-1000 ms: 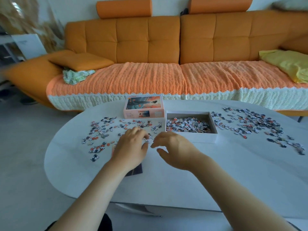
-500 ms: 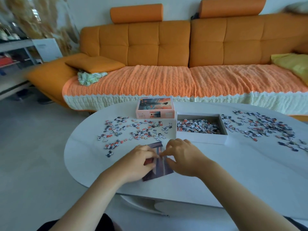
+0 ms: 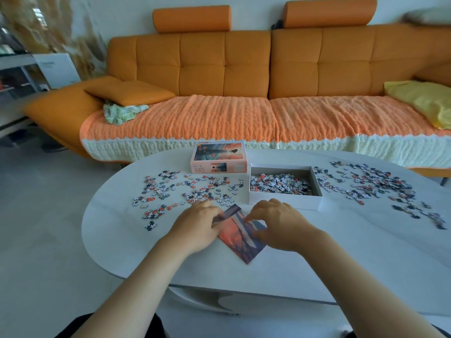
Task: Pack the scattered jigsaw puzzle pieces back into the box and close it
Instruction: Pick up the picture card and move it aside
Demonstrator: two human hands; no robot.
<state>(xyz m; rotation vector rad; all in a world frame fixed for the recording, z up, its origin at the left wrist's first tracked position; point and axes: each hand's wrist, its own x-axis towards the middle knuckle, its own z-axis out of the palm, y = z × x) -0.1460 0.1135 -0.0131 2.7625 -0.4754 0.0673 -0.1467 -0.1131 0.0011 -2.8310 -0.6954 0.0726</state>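
Across the white tabletop [image 3: 366,252], puzzle pieces [image 3: 185,189] lie scattered either side of the open box [image 3: 283,202], while the left hand [image 3: 195,225] and right hand [image 3: 280,223] each clamp their grip on a picture card [image 3: 240,242], likely to scoop pieces.

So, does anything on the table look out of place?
Nothing looks damaged. Pieces lie scattered on both sides of the open box; the lid lies beside it. The card, pinched by the left hand and right hand, lies askew.
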